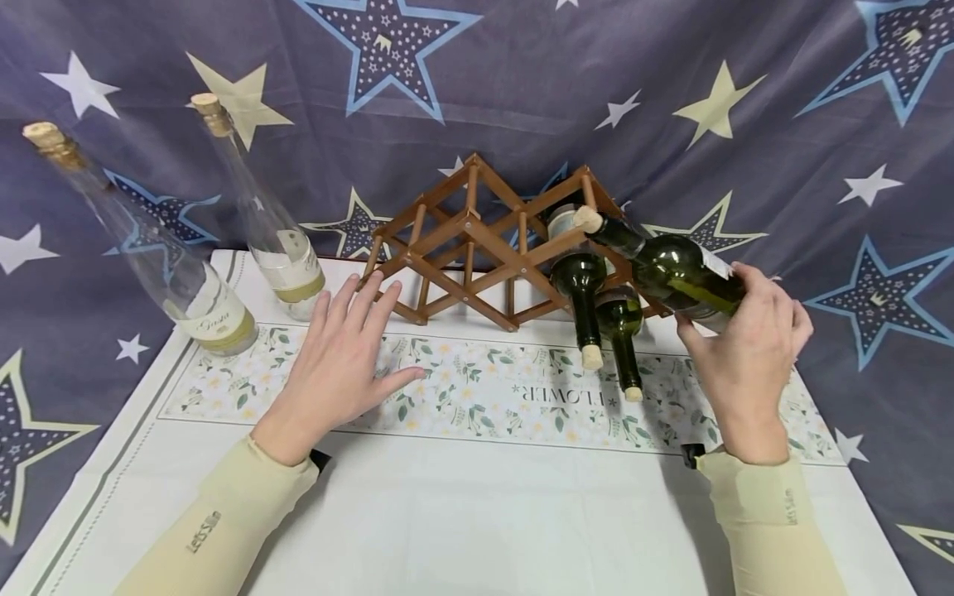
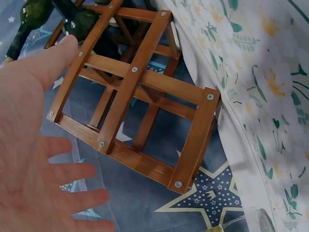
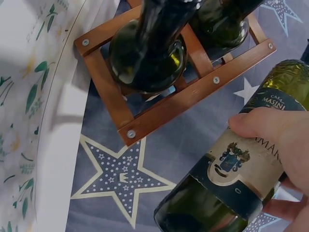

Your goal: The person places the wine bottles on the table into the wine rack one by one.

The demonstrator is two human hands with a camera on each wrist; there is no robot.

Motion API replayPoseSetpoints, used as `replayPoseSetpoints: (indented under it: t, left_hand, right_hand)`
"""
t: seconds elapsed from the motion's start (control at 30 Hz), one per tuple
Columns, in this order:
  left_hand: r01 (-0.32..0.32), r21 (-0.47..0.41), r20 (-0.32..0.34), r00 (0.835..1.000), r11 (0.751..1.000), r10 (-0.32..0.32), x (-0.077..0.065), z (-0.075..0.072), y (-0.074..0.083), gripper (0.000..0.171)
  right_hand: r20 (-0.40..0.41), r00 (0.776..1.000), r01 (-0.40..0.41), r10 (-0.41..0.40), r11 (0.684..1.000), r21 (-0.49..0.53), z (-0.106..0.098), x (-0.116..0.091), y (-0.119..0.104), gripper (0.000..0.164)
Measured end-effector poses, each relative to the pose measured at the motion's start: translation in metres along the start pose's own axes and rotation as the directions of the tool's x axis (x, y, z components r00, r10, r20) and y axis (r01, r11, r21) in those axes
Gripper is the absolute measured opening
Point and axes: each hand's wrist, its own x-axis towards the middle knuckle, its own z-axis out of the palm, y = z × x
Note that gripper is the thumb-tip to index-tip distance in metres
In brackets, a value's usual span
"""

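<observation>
My right hand (image 1: 753, 348) grips a green wine bottle (image 1: 674, 273) by its lower body, beside the right end of the wooden rack (image 1: 468, 223). The bottle is tilted, its corked neck pointing up and left over the rack. In the right wrist view, my thumb lies across the label of the bottle (image 3: 231, 164). Two more corked green bottles, one (image 1: 579, 273) left of the other (image 1: 620, 314), lie in the rack's right part with necks toward me. My left hand (image 1: 335, 356), fingers spread, holds nothing near the rack's left end; whether it touches the wood I cannot tell.
Two clear corked bottles, an outer one (image 1: 219, 319) and an inner one (image 1: 286, 269), stand on the table's left. A floral runner (image 1: 462, 397) lies across the white table (image 1: 492, 513) in front of the rack. A star-patterned cloth (image 1: 522, 74) hangs behind.
</observation>
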Motion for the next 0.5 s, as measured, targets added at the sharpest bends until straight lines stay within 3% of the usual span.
replayPoseSetpoints:
  t: [0.23,0.5]
  left_hand:
    - [-0.013,-0.007,-0.027,1.0,1.0,0.013,0.006,-0.005,0.007,0.117]
    - [-0.042,-0.013,-0.075,0.996,0.999,0.041,0.012,-0.007,0.014,0.118]
  right_hand:
    - [0.005,0.994,0.111,-0.11,0.993,-0.042,-0.001,0.0,-0.011,0.083]
    - [-0.043,0.977,0.207,-0.21,0.976,-0.062,0.003,0.0,-0.027,0.079]
